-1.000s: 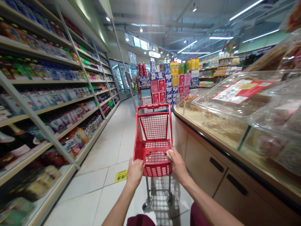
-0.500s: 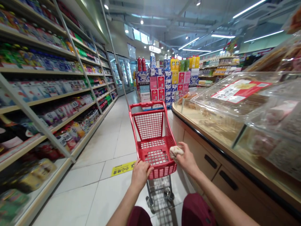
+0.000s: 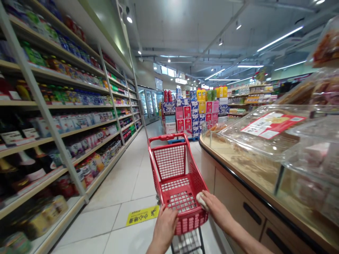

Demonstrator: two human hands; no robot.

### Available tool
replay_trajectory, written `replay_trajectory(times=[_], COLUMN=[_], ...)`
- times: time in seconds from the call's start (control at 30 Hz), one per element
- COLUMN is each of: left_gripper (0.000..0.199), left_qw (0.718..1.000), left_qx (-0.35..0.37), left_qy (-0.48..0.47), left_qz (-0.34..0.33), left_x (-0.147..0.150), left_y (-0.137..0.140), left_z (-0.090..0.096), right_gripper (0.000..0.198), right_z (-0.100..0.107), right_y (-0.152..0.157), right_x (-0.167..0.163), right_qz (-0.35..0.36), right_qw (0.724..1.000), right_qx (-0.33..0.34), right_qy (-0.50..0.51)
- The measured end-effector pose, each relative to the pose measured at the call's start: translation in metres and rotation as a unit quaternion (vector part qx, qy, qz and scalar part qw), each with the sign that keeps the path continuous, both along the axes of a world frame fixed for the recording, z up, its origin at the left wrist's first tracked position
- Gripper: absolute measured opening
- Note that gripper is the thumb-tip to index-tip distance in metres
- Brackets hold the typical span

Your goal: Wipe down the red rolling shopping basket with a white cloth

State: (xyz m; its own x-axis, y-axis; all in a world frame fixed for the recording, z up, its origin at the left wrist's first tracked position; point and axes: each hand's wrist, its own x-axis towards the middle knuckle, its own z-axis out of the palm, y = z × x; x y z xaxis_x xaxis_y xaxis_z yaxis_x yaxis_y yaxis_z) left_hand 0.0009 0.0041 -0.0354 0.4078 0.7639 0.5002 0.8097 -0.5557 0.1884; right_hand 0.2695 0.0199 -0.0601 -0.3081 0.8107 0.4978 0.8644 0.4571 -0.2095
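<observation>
A red plastic shopping cart point(image 3: 192, 225) stands in front of me, with a grid-pattern basket on grey legs; nothing lies in its basket. My left hand point(image 3: 164, 224) is closed over the left part of the near rim. In my right hand point(image 3: 215, 209) is a whitish, crumpled cloth point(image 3: 201, 199), pressed against the rim at the basket's right side. The fingers of that hand lie over the cloth and hide part of it.
Drink shelves point(image 3: 87, 125) line the left side. A counter point(image 3: 219, 155) with clear food boxes point(image 3: 270, 130) runs close along the right. Stacked drink cartons point(image 3: 186, 116) stand ahead. A yellow floor sign point(image 3: 143, 215) lies left of the cart.
My right hand has brought the cloth down onto the basket's right rim, its fingers now flatter over it. The view has tilted up, so the cart appears lower. My left hand stays on the rim.
</observation>
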Motion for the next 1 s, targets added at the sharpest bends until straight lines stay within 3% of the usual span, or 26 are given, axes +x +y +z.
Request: replay_trajectory(times=[0.13,0.23,0.37,0.43,0.6,0.83,0.9,1.0], left_gripper=[0.027,0.028,0.030,0.030,0.032,0.036,0.037,0.036], left_qw=[0.998,0.995,0.991,0.991,0.989,0.988,0.988,0.988], left_qx=[-0.054,-0.095,-0.134,-0.132,-0.122,-0.107,-0.109,-0.110], left_qy=[-0.005,-0.006,0.015,0.027,0.065,0.094,0.092,0.089], left_qz=[-0.011,0.006,0.001,0.015,0.053,0.059,0.059,0.060], left_x=[0.002,0.010,0.014,0.012,0.011,0.021,0.019,0.014], left_y=[0.002,0.004,0.006,0.007,0.008,0.009,0.011,0.015], left_z=[0.004,0.008,0.011,0.010,0.006,0.010,0.011,0.010], right_gripper=[0.036,0.039,0.042,0.041,0.040,0.046,0.044,0.038], right_z=[0.000,-0.011,-0.018,-0.016,-0.017,-0.016,-0.009,0.000], right_y=[0.000,-0.007,-0.011,-0.011,-0.019,-0.017,-0.011,-0.003], right_x=[0.001,-0.042,-0.094,-0.085,-0.025,-0.076,-0.069,-0.031], right_qz=[-0.022,-0.054,0.001,0.000,-0.118,-0.091,-0.075,-0.061], right_qw=[0.999,0.994,0.989,0.987,0.980,0.990,0.992,0.992], right_qx=[0.018,0.084,0.147,0.158,0.161,0.108,0.099,0.107], right_qy=[0.021,0.036,0.008,-0.011,-0.008,-0.008,-0.025,-0.034])
